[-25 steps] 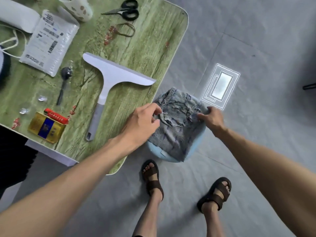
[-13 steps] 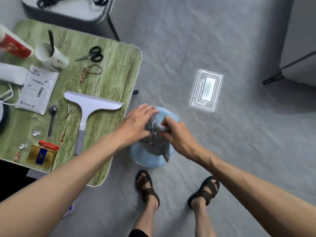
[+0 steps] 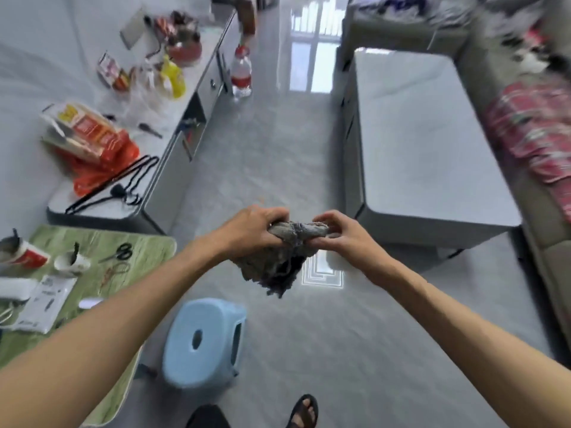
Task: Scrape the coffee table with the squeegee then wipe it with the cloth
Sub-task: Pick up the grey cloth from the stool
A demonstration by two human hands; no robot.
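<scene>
From my head view, the cloth (image 3: 278, 261) is now off the blue stool (image 3: 204, 338), where it lay bunched half a second ago. It hangs at centre frame between my hands, with the stool bare at 6 o'clock below it. My left hand (image 3: 250, 231) has its fingers curled round one end of the wad, and my right hand (image 3: 343, 234) pinches the other end. My gaze has lifted too, so the grey coffee table (image 3: 426, 143) shows at 2 o'clock, well apart from the cloth. I judge the wipe is next. The squeegee (image 3: 89, 303) lies on the green table (image 3: 148, 251) at 8 o'clock — only its white blade shows past my forearm. I count one cloth, one squeegee, one stool, one coffee table and two hands.
</scene>
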